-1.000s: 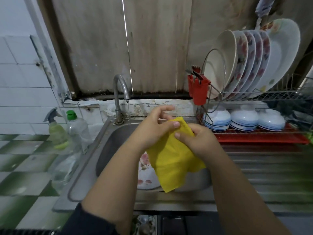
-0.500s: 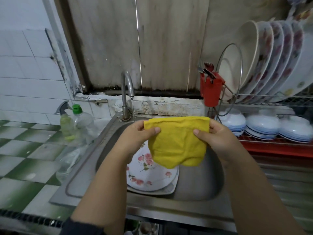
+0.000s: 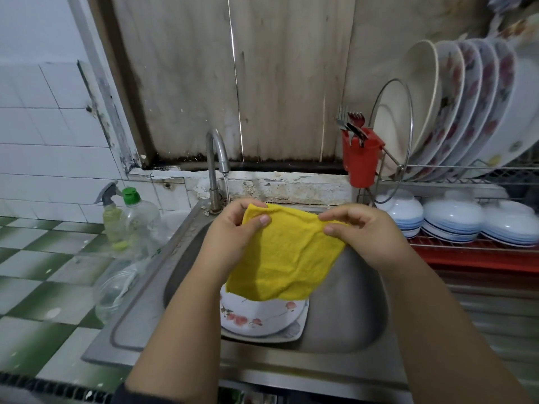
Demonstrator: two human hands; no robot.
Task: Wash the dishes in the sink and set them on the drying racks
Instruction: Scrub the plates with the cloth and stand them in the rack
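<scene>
- Fingers (image 3: pixel 264 220) of the left hand (image 3: pixel 233 231) pinch the yellow cloth (image 3: pixel 287 258) at its 10 o'clock corner.
- Right hand (image 3: pixel 364 231) pinches its 2 o'clock corner.
- Floral plate (image 3: pixel 259 316) lies in the sink (image 3: pixel 344 301), under the cloth.
- Drying rack (image 3: pixel 466 246) stands at 3 o'clock.

A spray bottle (image 3: pixel 110 211) and a green-capped bottle (image 3: pixel 139 217) stand touching on the checkered counter (image 3: pixel 35 275).

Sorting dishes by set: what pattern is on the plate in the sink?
White with red-pink flowers: the plate, seen in the head view, partly hidden by the yellow cloth.
</scene>
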